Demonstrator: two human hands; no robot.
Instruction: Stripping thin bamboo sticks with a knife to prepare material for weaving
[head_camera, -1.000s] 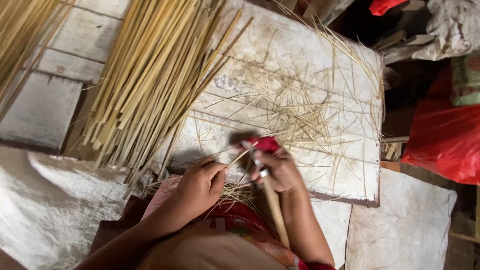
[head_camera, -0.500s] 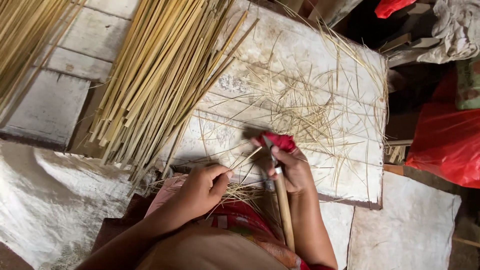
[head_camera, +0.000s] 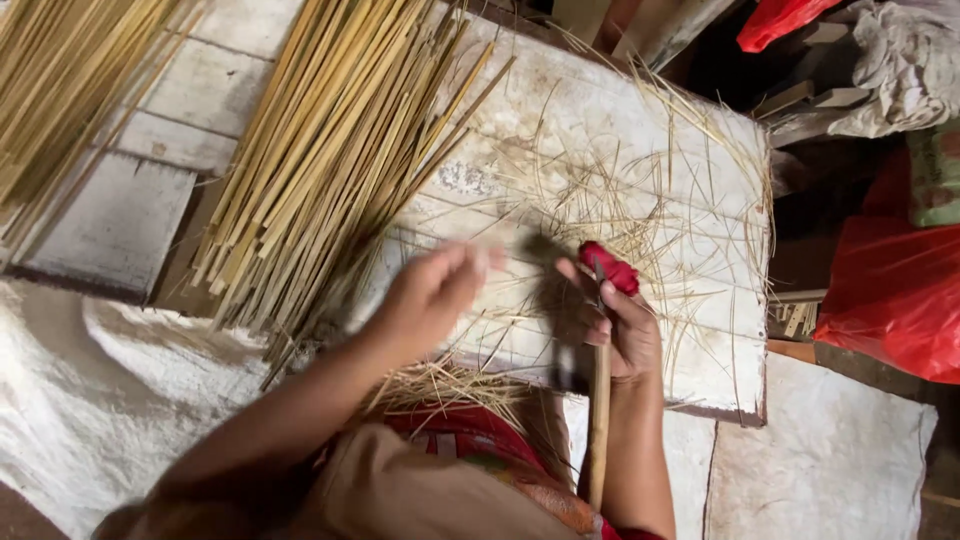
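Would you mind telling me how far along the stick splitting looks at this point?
Done: a large pile of split sticks lies on the white board, with thin shavings scattered beside it and at its near edge. In hand: the right hand grips a wooden-handled tool with red wrapping on one finger; the left hand is blurred over the board. What is left cannot be judged.

R hand gripping knife, L hand blurred, maybe empty

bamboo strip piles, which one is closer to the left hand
The big fanned pile of bamboo strips in the middle; its lower ends lie just beside the left hand. The other pile sits off at the top left corner.
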